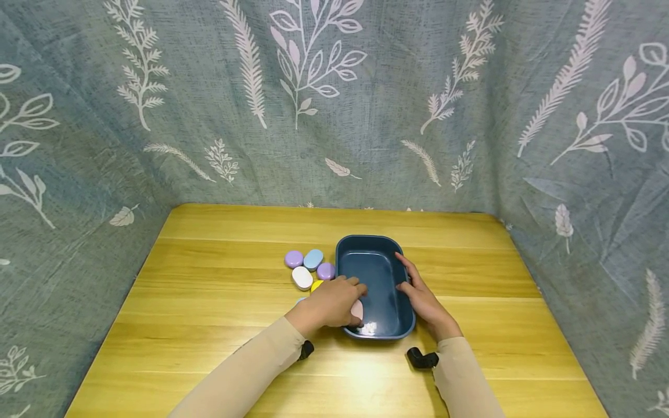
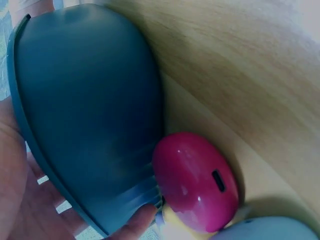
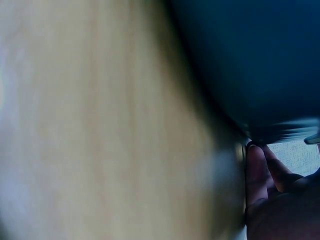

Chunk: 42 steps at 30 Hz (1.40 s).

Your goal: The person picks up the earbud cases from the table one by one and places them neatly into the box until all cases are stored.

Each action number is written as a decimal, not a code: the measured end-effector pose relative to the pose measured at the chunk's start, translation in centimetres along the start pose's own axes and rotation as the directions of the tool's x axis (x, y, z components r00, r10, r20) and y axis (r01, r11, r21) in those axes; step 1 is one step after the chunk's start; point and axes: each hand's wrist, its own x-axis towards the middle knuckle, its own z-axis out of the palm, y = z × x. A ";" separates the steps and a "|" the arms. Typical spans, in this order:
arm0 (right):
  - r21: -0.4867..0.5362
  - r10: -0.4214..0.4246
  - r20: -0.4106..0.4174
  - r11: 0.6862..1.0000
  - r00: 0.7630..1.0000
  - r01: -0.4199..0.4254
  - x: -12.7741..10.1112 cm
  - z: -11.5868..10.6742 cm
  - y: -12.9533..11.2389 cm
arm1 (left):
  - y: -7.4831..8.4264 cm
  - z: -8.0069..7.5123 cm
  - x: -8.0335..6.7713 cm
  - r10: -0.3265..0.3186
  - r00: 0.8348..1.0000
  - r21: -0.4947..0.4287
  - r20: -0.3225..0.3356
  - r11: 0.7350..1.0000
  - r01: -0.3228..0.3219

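left hand [image 1: 334,302]: over the tray's near-left rim, fingers curled round a pink case [image 1: 358,310] held at the rim; fingertips reach over the tray floor. In the left wrist view the palm [image 2: 15,200] lies against the tray's outer wall.
right hand [image 1: 422,296]: on the tray's right rim, fingers laid along the edge, thumb toward the inside. Right wrist view is blurred; fingers [image 3: 257,175] touch the tray wall, grip cannot be told from it.
tray [image 1: 389,247]: dark blue, rounded rectangle, flat on the table, centre-right, between both hands. Interior shows bare floor apart from the pink case at the near-left corner.
magenta case [image 2: 197,180]: left wrist view only, just beside the tray's outer wall, a small dark slot on its side; something yellow under it, a grey-blue thing at the frame's bottom edge.
yellow case [image 1: 316,285]: partly hidden by the left hand, just left of the tray.
white case [image 1: 302,277]: left of the yellow one.
purple case [image 1: 326,270]: touching or nearly touching the tray's left wall.
blue case [image 1: 313,259]: behind the white one.
lilac case [image 1: 294,259]: leftmost, beside the blue one.
table [image 1: 219,325]: yellow wood grain.
cloth [image 1: 334,104]: grey-green, white leaf print, hangs behind and on both sides of the table.
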 end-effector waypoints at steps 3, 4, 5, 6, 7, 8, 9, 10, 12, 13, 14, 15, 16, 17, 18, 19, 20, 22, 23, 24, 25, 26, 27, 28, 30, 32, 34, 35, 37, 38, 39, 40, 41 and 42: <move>0.005 0.000 -0.001 1.000 1.000 0.000 0.0 0.0 0.0 | -0.2 -0.1 -0.1 0.015 1.000 -0.015 -0.027 1.000 -0.016; 0.003 0.001 0.001 1.000 1.000 -0.001 0.0 0.0 0.0 | -0.3 -0.1 -0.2 0.018 0.999 -0.024 -0.037 1.000 -0.019; 0.001 0.003 0.003 1.000 1.000 -0.003 -0.1 0.0 -0.1 | -0.4 -0.1 -0.2 0.021 0.999 -0.034 -0.045 0.999 -0.022; 0.001 0.008 0.002 1.000 1.000 -0.008 -0.1 0.0 -0.1 | -0.4 -0.2 -0.3 0.022 0.998 -0.046 -0.051 0.999 -0.024; 0.000 0.015 0.000 1.000 1.000 -0.015 -0.1 0.0 -0.1 | -0.5 -0.2 -0.4 0.023 0.998 -0.061 -0.057 0.998 -0.027; -0.001 0.021 -0.001 1.000 1.000 -0.021 -0.1 0.0 -0.1 | -0.7 -0.2 -0.4 0.022 0.998 -0.076 -0.060 0.997 -0.027; -0.003 0.026 0.000 1.000 1.000 -0.026 -0.1 0.0 -0.1 | -0.7 -0.3 -0.5 0.021 0.998 -0.091 -0.061 0.996 -0.026; -0.003 0.030 0.000 1.000 1.000 -0.030 -0.1 -0.1 -0.1 | -0.8 -0.4 -0.6 0.019 0.998 -0.103 -0.062 0.994 -0.025; 0.004 0.040 -0.006 0.999 0.999 -0.040 0.0 -0.1 0.0 | -1.0 -0.5 -0.7 0.019 0.998 -0.123 -0.064 0.992 -0.027; 0.005 0.040 -0.007 0.999 0.999 -0.040 0.0 -0.1 0.0 | -1.1 -0.6 -0.8 0.020 0.998 -0.133 -0.065 0.991 -0.028; 0.008 0.040 -0.007 0.999 0.999 -0.040 0.0 -0.1 0.1 | -1.1 -0.7 -0.9 0.020 0.998 -0.145 -0.067 0.989 -0.030; 0.009 0.039 -0.006 0.999 0.999 -0.039 0.0 -0.1 0.1 | -1.2 -0.8 -1.0 0.020 0.997 -0.151 -0.071 0.988 -0.031; 0.010 0.036 -0.007 0.999 0.999 -0.036 0.0 -0.1 0.1 | -1.3 -0.8 -1.0 0.021 0.997 -0.157 -0.077 0.987 -0.033; 0.012 0.035 -0.009 0.999 0.999 -0.035 0.0 -0.1 0.1 | -1.3 -0.9 -1.1 0.020 0.996 -0.165 -0.084 0.986 -0.034; 0.012 0.032 -0.009 0.999 0.999 -0.032 0.0 -0.1 0.0 | -1.4 -0.9 -1.2 0.017 0.996 -0.171 -0.091 0.985 -0.032; 0.012 0.030 -0.009 0.999 1.000 -0.030 0.0 -0.1 0.0 | -1.6 -0.9 -1.3 0.013 0.995 -0.175 -0.099 0.984 -0.030; 0.007 0.028 -0.007 1.000 1.000 -0.028 0.0 -0.2 0.0 | -1.7 -1.0 -1.3 0.008 0.994 -0.177 -0.109 0.984 -0.027; 0.004 0.025 -0.013 1.000 1.000 -0.025 0.0 -0.2 0.0 | -1.9 -1.0 -1.5 0.000 0.991 -0.178 -0.131 0.984 -0.024; 0.007 0.025 -0.013 1.000 1.000 -0.025 0.0 -0.1 0.0 | -2.1 -1.0 -1.6 -0.004 0.990 -0.180 -0.143 0.983 -0.022; 0.007 0.022 -0.011 1.000 1.000 -0.022 0.0 -0.1 -0.1 | -2.2 -1.0 -1.7 -0.006 0.988 -0.180 -0.155 0.983 -0.022; 0.008 0.023 -0.010 1.000 1.000 -0.023 -0.1 -0.1 -0.1 | -2.3 -1.1 -1.8 -0.008 0.986 -0.186 -0.166 0.982 -0.023; 0.009 0.024 -0.010 1.000 1.000 -0.024 -0.1 -0.1 -0.1 | -2.5 -1.1 -1.9 -0.009 0.984 -0.193 -0.180 0.981 -0.026; 0.017 0.026 -0.012 1.000 1.000 -0.025 -0.1 -0.1 -0.1 | -2.6 -1.2 -2.0 -0.012 0.981 -0.200 -0.192 0.980 -0.027; 0.020 0.027 -0.011 0.999 1.000 -0.027 -0.1 -0.1 -0.1 | -2.7 -1.3 -2.1 -0.015 0.979 -0.210 -0.205 0.977 -0.029; 0.019 0.027 -0.006 0.999 1.000 -0.026 -0.1 -0.1 -0.2 | -3.0 -1.5 -2.3 -0.024 0.974 -0.224 -0.224 0.974 -0.028; 0.020 0.030 -0.010 0.999 0.999 -0.030 -0.1 -0.1 -0.2 | -3.3 -1.7 -2.5 -0.034 0.970 -0.238 -0.241 0.971 -0.025; 0.015 0.027 -0.008 1.000 1.000 -0.027 -0.1 -0.2 -0.2 | -3.5 -1.8 -2.6 -0.046 0.967 -0.253 -0.251 0.967 -0.019; 0.014 0.028 -0.007 1.000 1.000 -0.028 -0.1 -0.1 -0.2 | -3.7 -1.9 -2.7 -0.054 0.967 -0.255 -0.248 0.967 -0.011; 0.017 0.038 -0.008 0.999 0.999 -0.038 -0.2 -0.1 -0.2 | -4.0 -1.9 -2.9 -0.072 0.968 -0.271 -0.241 0.963 0.005; 0.018 0.042 -0.008 0.999 0.999 -0.042 -0.2 -0.1 -0.2 | -4.2 -2.0 -3.0 -0.080 0.968 -0.280 -0.237 0.960 0.011; 0.018 0.047 -0.005 0.999 0.999 -0.047 -0.2 -0.2 -0.2 | -4.3 -2.0 -3.1 -0.085 0.968 -0.285 -0.236 0.959 0.015; 0.020 0.052 -0.004 0.998 0.999 -0.052 -0.3 -0.2 -0.2 | -4.5 -2.0 -3.2 -0.092 0.968 -0.286 -0.232 0.958 0.023; 0.019 0.060 -0.003 0.998 0.998 -0.060 -0.3 -0.2 -0.2 | -4.6 -2.1 -3.2 -0.099 0.968 -0.288 -0.230 0.957 0.029; 0.019 0.063 -0.003 0.998 0.998 -0.063 -0.3 -0.2 -0.2 | -4.8 -2.1 -3.3 -0.104 0.967 -0.298 -0.232 0.954 0.031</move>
